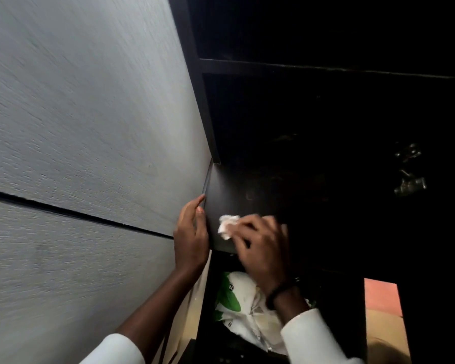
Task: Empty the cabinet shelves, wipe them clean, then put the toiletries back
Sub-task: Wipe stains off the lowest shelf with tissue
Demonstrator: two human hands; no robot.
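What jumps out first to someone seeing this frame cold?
The white crumpled tissue stands out against the dark shelf at lower centre, pressed there under the right hand. The left hand holds the shelf's left edge, beside the grey textured wall that fills the left half. Below the shelf lies a white and green bag.

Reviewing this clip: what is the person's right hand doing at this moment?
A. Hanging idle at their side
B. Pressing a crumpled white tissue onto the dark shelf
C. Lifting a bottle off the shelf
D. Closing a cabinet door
B: the right hand holds a crumpled white tissue against the dark shelf, while the left hand rests on the shelf's left edge.
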